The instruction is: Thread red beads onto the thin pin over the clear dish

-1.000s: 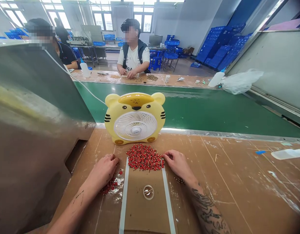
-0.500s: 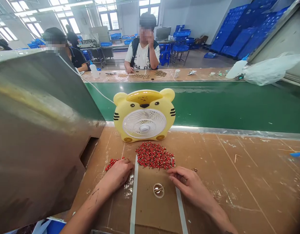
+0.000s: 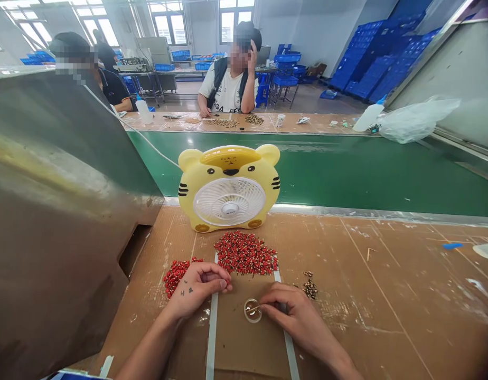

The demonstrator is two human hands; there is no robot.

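My left hand (image 3: 200, 285) is closed, with a small red piece (image 3: 227, 282) pinched at its fingertips. Beside that hand lies a small pile of red pieces (image 3: 175, 275), partly covered by it. My right hand (image 3: 289, 309) pinches a thin stick (image 3: 255, 308), whose tip is inside a small clear cup (image 3: 252, 319) of liquid. The cup stands on a cardboard sheet (image 3: 247, 353) edged with pale tape. Beyond both hands is a larger heap of small red and dark pieces (image 3: 244, 253). Several small brassy pieces (image 3: 310, 288) lie right of my right hand.
A yellow tiger-faced fan (image 3: 228, 187) stands behind the heap. A big metal housing (image 3: 62, 211) borders the left side. Past the fan runs a green belt (image 3: 347, 169). Across it sits a person (image 3: 232, 79) at a bench with bottles and a plastic bag (image 3: 418, 119).
My left hand has come off the small red pile and now holds a red piece near the sheet. My right hand has moved down to the cup and taken hold of the stick.
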